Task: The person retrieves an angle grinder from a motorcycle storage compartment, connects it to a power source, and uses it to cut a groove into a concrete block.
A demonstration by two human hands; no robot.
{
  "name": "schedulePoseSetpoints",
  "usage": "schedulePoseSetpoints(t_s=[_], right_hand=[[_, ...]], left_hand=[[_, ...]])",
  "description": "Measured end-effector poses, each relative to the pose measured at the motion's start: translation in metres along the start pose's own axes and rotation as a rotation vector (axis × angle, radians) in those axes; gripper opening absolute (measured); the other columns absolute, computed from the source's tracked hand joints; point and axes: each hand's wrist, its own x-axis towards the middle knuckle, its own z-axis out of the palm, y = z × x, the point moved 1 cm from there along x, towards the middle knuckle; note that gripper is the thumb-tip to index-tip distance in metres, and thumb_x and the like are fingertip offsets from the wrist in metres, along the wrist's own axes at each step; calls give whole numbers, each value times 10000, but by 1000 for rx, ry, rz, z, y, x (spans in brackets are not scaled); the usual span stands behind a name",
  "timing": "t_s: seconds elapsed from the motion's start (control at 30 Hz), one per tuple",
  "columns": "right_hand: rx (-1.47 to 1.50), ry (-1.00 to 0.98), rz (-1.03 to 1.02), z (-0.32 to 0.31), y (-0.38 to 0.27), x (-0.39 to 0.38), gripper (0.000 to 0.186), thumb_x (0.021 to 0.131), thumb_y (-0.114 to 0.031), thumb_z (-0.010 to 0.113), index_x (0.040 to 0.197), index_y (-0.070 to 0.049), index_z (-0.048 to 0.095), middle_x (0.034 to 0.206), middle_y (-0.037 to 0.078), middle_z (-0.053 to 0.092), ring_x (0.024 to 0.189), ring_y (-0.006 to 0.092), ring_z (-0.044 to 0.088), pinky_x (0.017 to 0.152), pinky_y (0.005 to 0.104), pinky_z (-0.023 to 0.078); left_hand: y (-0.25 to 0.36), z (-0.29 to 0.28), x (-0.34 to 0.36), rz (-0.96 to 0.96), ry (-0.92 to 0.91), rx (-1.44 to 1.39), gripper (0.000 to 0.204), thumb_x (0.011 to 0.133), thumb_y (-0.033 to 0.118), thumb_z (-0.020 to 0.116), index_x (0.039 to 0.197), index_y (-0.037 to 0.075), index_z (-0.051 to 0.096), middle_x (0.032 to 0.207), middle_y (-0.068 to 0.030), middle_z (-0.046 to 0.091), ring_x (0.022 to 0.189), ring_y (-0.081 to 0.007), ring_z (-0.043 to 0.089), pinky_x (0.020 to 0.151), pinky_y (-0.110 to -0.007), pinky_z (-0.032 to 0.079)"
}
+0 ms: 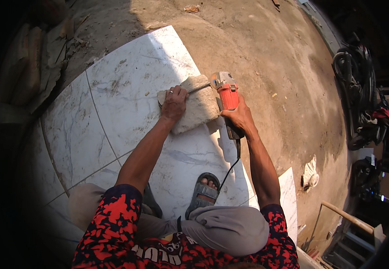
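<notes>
My right hand (pixel 239 114) is wrapped around the body of a red and black angle grinder (pixel 229 97), whose disc end points away from me. A thin dark metal rod (pixel 199 88) runs out of my closed left hand (pixel 174 102) across a rough concrete block (pixel 198 112). The rod's far tip reaches the grinder's disc; whether they touch I cannot tell. My left hand rests on the block's left part and presses the rod there. The block lies on white marbled tiles (pixel 136 89). From the grinder's rear a black cord (pixel 230 168) curves down toward my sandalled foot.
Brown sandy ground (pixel 288 98) spreads beyond the tiles on the right. A crumpled white cloth (pixel 311 174) lies on it. Dark motorbike parts (pixel 358 89) line the right side, with a wooden-handled tool (pixel 346 213) below. Boards (pixel 37 58) lean at the far left.
</notes>
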Motion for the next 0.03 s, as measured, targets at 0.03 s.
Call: schedulePoseSetpoints(t_s=[0.03], right_hand=[[-7, -6, 4, -1, -6, -3, 935, 655, -259, 736, 1470, -88, 312, 1213, 285, 620, 1095, 409, 633, 934, 439, 503]], left_hand=[[1, -2, 0, -5, -6, 4, 63, 921, 164, 577, 937, 103, 578, 972, -97, 557, 964, -274, 548, 867, -423, 430]])
